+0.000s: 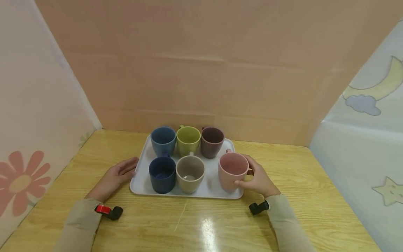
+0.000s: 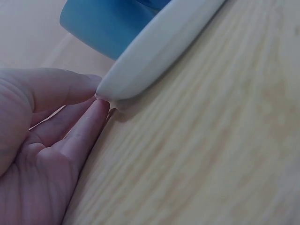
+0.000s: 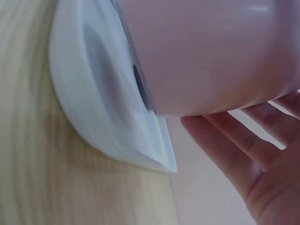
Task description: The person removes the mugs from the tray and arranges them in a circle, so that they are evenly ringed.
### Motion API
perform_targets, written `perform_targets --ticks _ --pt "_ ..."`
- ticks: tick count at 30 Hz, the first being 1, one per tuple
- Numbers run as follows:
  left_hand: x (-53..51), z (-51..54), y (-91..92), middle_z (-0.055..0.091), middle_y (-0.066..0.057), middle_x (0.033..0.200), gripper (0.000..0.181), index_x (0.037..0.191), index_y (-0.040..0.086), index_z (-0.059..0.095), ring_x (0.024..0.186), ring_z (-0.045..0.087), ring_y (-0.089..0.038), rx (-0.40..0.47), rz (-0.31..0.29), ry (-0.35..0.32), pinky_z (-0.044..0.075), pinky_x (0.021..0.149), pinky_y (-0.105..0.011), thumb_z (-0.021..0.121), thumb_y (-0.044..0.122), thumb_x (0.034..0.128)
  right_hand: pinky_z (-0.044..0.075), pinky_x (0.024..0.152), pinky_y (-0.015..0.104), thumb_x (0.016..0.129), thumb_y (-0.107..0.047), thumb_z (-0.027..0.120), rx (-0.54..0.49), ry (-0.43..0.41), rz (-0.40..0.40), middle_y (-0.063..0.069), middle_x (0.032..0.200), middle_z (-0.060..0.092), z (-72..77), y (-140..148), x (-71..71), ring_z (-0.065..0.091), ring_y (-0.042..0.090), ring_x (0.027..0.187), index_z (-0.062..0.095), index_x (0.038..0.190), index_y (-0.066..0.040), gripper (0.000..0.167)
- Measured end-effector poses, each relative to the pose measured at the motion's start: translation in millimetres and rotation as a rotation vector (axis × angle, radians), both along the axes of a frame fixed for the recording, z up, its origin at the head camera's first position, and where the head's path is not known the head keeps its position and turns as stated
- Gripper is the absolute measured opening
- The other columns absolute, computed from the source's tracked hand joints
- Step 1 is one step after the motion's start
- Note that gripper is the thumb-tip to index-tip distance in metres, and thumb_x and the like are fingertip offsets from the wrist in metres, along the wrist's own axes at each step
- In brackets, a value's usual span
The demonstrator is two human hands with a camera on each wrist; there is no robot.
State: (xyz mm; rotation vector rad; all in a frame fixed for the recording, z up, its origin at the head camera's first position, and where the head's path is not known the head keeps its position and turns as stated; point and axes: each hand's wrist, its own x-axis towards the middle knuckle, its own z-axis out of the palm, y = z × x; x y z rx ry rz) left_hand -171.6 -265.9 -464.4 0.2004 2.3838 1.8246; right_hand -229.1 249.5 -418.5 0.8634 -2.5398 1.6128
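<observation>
In the head view my right hand [image 1: 259, 180] holds a pink mug [image 1: 231, 171] over the right end of a white tray [image 1: 211, 187]. Its thumb lies on the near side and its fingers reach round the far right side. The right wrist view shows the mug's base close to the tray, with a dark strip under it; contact is unclear. At the tray's left edge is my left hand [image 1: 114, 176]. The left wrist view has its thumb and a fingertip pinching the tray's rim [image 2: 140, 61]. A navy mug [image 1: 162, 176] and a beige mug [image 1: 190, 175] stand between the hands.
Behind these, a blue mug [image 1: 163, 140], a green mug [image 1: 188, 140] and a plum mug [image 1: 212, 141] line the tray's back. The tray lies on a wooden table [image 1: 157, 224], near an orange-brown back wall [image 1: 204, 87]. Decorated panels flank both sides.
</observation>
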Motion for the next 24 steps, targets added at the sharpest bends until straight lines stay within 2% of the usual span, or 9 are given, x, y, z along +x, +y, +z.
perform_targets --ticks 5,12,15,18,24 --pt "-2.9 -1.3 1.3 0.037 -0.018 0.159 0.069 0.16 0.006 0.029 0.145 0.034 -0.036 0.003 -0.006 0.007 0.039 0.096 -0.007 0.062 0.029 0.1033 0.055 0.083 0.025 0.07 0.0 0.087 -0.018 0.048 -0.059 0.014 0.13 0.062 1.4 14 -1.6 0.059 0.009 0.112 0.052 0.143 -0.005 0.082" --pt "-2.1 -1.1 0.5 0.037 -0.018 0.16 0.068 0.16 0.005 0.029 0.145 0.034 -0.035 -0.001 -0.004 0.007 0.039 0.096 -0.006 0.061 0.028 0.1035 0.051 0.085 0.019 0.072 0.003 0.081 -0.083 0.09 -0.132 -0.007 0.129 0.059 -0.1 25 -5.2 0.058 0.004 0.111 0.048 0.145 0.0 0.08" --pt "-1.0 -0.2 0.2 0.037 -0.018 0.16 0.069 0.16 0.006 0.029 0.145 0.034 -0.034 -0.005 0.001 0.003 0.039 0.096 -0.006 0.061 0.028 0.1035 0.049 0.087 0.016 0.074 0.003 0.078 -0.092 0.087 -0.185 -0.011 0.129 0.056 -0.8 28 -6.7 0.056 0.004 0.112 0.045 0.147 -0.001 0.08" --pt "-0.1 0.7 0.3 0.037 -0.018 0.159 0.068 0.16 0.006 0.029 0.145 0.035 -0.033 -0.009 0.004 0.002 0.039 0.096 -0.006 0.061 0.028 0.1035 0.047 0.088 0.015 0.076 0.003 0.078 -0.093 0.071 -0.245 -0.007 0.132 0.054 -1.1 31 -7.6 0.053 0.004 0.114 0.042 0.149 -0.002 0.081" --pt "1.0 0.9 0.8 0.037 -0.019 0.159 0.069 0.16 0.005 0.029 0.145 0.036 -0.032 -0.002 0.005 -0.005 0.039 0.096 -0.006 0.062 0.028 0.1033 0.043 0.089 0.014 0.082 0.001 0.077 -0.069 0.042 -0.334 0.012 0.141 0.05 -7.0 37 -10.5 0.049 0.0 0.118 0.033 0.152 -0.003 0.083"
